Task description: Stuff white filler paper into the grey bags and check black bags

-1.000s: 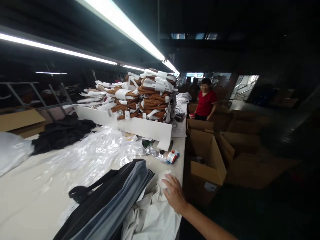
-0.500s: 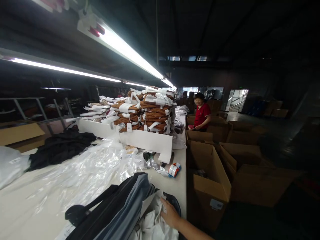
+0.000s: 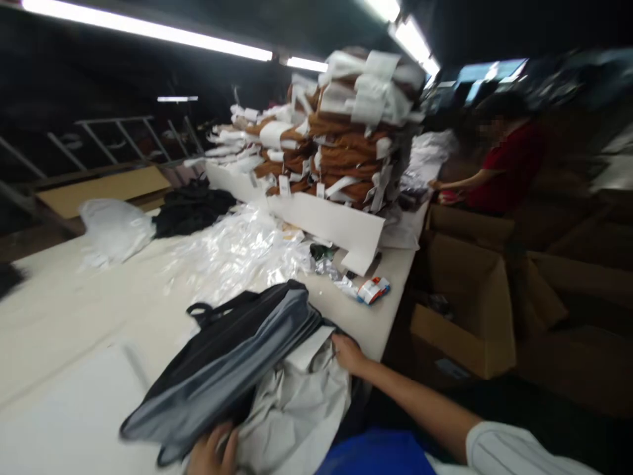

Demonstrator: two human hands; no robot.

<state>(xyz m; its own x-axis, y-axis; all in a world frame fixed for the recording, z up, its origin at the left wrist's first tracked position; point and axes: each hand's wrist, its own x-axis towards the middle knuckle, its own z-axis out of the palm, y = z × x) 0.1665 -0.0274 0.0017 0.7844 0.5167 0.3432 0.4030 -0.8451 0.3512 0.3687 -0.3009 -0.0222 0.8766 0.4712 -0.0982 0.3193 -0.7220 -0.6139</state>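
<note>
A black and grey bag (image 3: 232,363) lies open on the white table (image 3: 74,310), with crumpled whitish paper stuffing (image 3: 297,409) spilling from it. My right hand (image 3: 349,353) rests on the far edge of that paper, by a white sheet at the bag's mouth. My left hand (image 3: 210,452) shows at the bottom edge, fingers curled against the bag's near end and the paper. Whether either hand has a firm grip is blurred.
Clear plastic bags (image 3: 237,254) cover the table's middle. Behind them stands a tall stack of brown folded garments (image 3: 341,145) behind a white board (image 3: 326,221). Open cardboard boxes (image 3: 469,310) line the table's right side. A person in red (image 3: 504,165) works there.
The view has swung left and down. My right hand stays at the paper's edge by the bag's mouth. My left hand has come into view at the bag's near end.
</note>
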